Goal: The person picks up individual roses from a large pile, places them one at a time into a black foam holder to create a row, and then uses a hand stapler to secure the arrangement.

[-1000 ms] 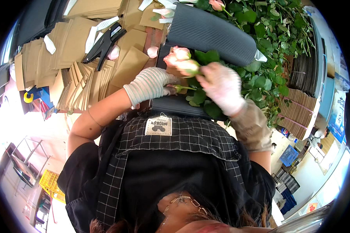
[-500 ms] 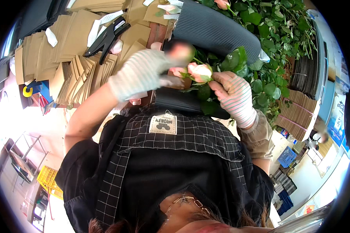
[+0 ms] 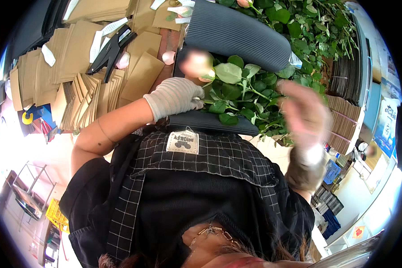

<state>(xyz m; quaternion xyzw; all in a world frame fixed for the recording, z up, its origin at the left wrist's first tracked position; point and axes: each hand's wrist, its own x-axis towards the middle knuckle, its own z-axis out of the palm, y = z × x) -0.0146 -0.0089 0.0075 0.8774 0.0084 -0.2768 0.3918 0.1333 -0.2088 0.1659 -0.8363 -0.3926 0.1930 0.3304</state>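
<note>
My left hand (image 3: 176,96), in a striped knit glove, is closed at the near left end of some leafy rose stems (image 3: 228,107). One stem runs into its curled fingers, and any bloom inside the grip is hidden. My right hand (image 3: 304,114), also gloved, is smeared by motion to the right of the stems, so its fingers cannot be read. Just beyond my left hand a pale bloom (image 3: 206,75) shows in part, beside a blurred patch. The stems lie between a dark ribbed roll (image 3: 236,38) and a dark ribbed near edge (image 3: 212,123).
Cardboard pieces (image 3: 76,49) are stacked on the left, with a black stapler (image 3: 112,51) and loose petals (image 3: 168,57) among them. A large heap of rose foliage (image 3: 312,33) fills the far right. Bundled cardboard (image 3: 344,118) stands beyond my right hand.
My left hand has gone from loosely spread to closed at the stems. My right hand has left the pink rose and swung right. Leafy stems now lie where the pink roses showed.
</note>
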